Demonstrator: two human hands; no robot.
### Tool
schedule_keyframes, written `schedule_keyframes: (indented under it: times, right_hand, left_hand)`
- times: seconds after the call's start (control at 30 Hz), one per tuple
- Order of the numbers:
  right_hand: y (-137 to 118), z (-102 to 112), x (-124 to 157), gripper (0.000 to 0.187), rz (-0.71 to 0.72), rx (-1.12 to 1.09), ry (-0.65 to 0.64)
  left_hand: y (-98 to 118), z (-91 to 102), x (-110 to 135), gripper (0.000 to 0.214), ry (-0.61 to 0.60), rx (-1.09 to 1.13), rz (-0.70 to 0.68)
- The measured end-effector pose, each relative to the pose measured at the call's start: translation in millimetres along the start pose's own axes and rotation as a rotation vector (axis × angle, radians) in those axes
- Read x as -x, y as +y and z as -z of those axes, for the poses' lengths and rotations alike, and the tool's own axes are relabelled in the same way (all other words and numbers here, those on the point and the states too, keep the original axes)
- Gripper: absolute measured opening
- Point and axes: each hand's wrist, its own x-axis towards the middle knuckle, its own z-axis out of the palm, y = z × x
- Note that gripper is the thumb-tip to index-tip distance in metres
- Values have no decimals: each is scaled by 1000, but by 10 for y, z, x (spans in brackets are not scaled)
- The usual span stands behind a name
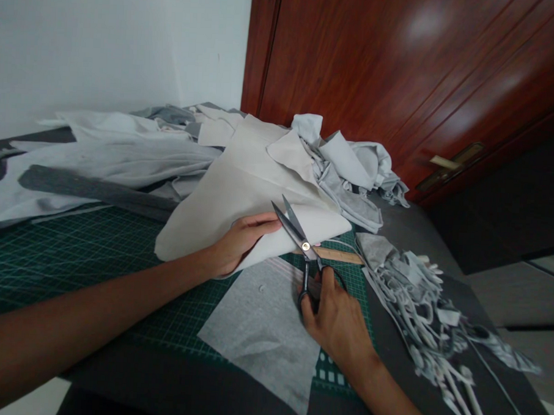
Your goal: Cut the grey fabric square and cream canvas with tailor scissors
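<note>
My left hand presses and pinches the near edge of a folded cream fabric piece on the green cutting mat. My right hand has its fingers through the black handles of a pair of scissors. The scissor blades stand apart and point up-left over the cream fabric's edge, just right of my left fingers. A flat grey fabric sheet lies on the mat under both hands.
A wooden ruler lies right of the scissors. A heap of grey-white fabric strips fills the table's right side. More grey and white cloth is piled at the back. A dark wooden door stands behind.
</note>
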Motion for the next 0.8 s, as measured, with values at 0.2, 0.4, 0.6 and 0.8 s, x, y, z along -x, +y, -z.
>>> schedule_keyframes:
  times: [0.2,0.4,0.6,0.8]
  right_hand:
    - [-6,1,0,13,2,7,3]
    - [-15,4,-7,13,4,6,4]
    - [-5,8,-9,14,-5,-11,-1]
    - [-11,9,-3,14,-20,-9,-29]
  left_hand:
    - [14,-9,-1,20,3,-3,-16]
    - [23,-40,12,24,28,-17,6]
    - [27,-60,19,24,39,17,20]
    - [5,-29,4,26,21,7,25]
